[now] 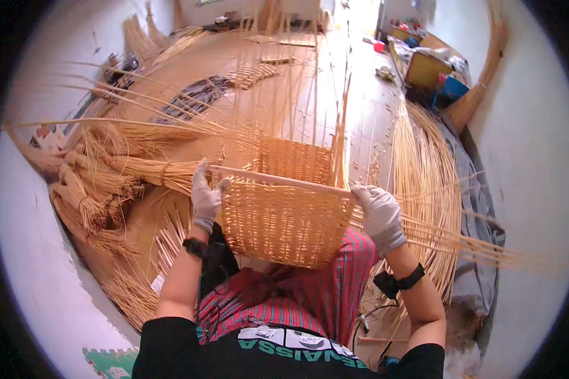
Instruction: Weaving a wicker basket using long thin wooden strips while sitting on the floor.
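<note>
A half-woven wicker basket (278, 224) sits over my lap on striped red cloth (354, 259), with a second woven wall (297, 158) behind it and long loose stakes rising from it. A pale wooden rod (281, 179) lies along the near wall's top edge. My left hand (205, 199), in a whitish glove, holds the rod's left end at that edge, thumb and fingers closed round it. My right hand (378, 215), gloved likewise, is closed on the rod's right end at the basket corner, with stakes sticking out beside it.
Bundles of wicker (114, 164) lie at the left; long rods (430, 158) and grey sheeting (477, 265) line the right. Dark strips (193, 98) lie ahead on the floor. A cluttered yellow seat (423, 69), blue bucket (455, 88) and red basin (378, 47) stand at the back right.
</note>
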`<move>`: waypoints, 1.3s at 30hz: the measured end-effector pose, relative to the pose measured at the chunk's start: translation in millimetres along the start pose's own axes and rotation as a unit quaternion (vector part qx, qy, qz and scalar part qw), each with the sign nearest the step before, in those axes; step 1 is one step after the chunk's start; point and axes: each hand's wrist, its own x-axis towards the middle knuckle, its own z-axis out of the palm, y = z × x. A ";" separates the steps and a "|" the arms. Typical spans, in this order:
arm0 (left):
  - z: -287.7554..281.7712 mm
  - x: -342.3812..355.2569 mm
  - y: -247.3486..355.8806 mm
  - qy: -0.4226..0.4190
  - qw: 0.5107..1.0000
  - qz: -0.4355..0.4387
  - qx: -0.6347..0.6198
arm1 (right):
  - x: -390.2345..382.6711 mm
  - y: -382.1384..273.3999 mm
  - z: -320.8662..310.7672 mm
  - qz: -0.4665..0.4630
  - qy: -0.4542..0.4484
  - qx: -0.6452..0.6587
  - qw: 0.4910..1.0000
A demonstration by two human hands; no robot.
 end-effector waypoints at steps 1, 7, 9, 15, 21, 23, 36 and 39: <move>0.0 9.7 -11.4 0.026 0.999 0.014 0.025 | 8.8 0.5 4.5 -0.001 -0.009 0.005 1.000; 13.3 45.6 -43.5 -0.215 0.907 -0.169 -0.320 | 24.8 4.4 22.4 0.042 -0.053 0.026 0.997; 15.2 51.0 -46.8 -0.209 0.909 -0.158 -0.325 | 25.6 5.4 28.8 0.030 -0.062 0.017 0.997; 19.2 46.4 -51.5 -0.196 0.902 -0.160 -0.350 | 27.5 3.2 33.0 0.041 -0.066 0.056 0.995; 41.1 39.8 -57.2 -0.140 0.895 -0.166 -0.389 | 33.5 34.9 10.5 0.169 -0.114 0.152 0.967; 42.3 39.1 -58.8 -0.114 0.895 -0.165 -0.399 | 34.1 48.4 4.9 0.270 -0.185 0.215 0.920; 45.8 40.0 -71.8 -0.119 0.878 -0.177 -0.429 | 38.6 95.0 43.5 0.261 -0.348 0.531 0.728; 45.8 39.3 -73.9 -0.114 0.880 -0.184 -0.423 | 36.4 98.1 45.6 0.267 -0.346 0.550 0.712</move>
